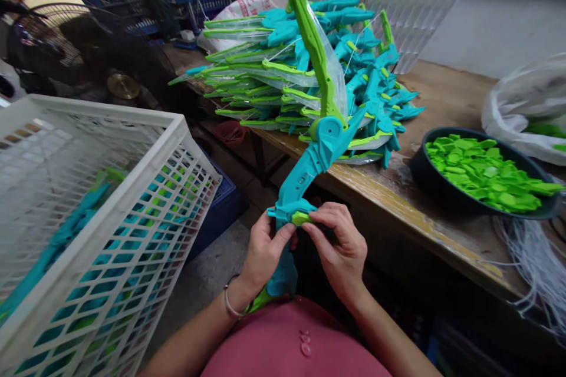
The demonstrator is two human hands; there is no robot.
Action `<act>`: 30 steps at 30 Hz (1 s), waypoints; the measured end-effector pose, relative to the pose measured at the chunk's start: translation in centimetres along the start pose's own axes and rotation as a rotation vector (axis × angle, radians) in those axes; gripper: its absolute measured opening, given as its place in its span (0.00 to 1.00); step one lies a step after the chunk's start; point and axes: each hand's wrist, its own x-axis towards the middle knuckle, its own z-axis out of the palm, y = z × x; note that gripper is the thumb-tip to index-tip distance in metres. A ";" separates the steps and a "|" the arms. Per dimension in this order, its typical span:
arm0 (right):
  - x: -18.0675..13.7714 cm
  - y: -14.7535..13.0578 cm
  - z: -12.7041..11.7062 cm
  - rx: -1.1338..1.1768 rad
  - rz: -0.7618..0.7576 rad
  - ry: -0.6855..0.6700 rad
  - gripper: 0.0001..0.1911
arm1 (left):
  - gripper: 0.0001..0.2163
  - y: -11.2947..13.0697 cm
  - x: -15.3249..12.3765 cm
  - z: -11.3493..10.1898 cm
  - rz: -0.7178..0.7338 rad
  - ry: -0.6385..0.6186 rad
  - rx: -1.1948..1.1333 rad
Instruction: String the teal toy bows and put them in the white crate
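I hold a teal and lime-green plastic toy bow (315, 153) upright in front of my chest, its lower end resting against my pink shirt. My left hand (264, 250) is closed round the teal grip. My right hand (338, 244) pinches a small green piece (301, 218) at the grip with thumb and forefinger. The bow's green upper limb rises in front of a pile of finished bows (305, 70) stacked on the wooden table (442, 224).
A dark round bowl (435, 185) full of small green plastic pieces sits on the table to the right. Behind it lies a clear plastic bag (526, 106). A white lattice crate (101, 218) holding bows stands at my left. A black fan (57, 47) stands beyond it. White strings (537, 271) hang off the table edge.
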 end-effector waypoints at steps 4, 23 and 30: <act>0.3 -0.1 0.0 -0.096 -0.036 0.005 0.10 | 0.10 0.1 -0.1 -0.1 0.013 -0.007 0.054; 1.8 1.0 -1.7 0.510 0.664 -0.455 0.23 | 0.13 0.9 -1.3 0.3 0.107 0.036 0.237; -0.2 0.9 -0.4 0.395 0.648 -0.320 0.24 | 0.11 0.0 -0.7 -1.0 0.192 -0.025 0.334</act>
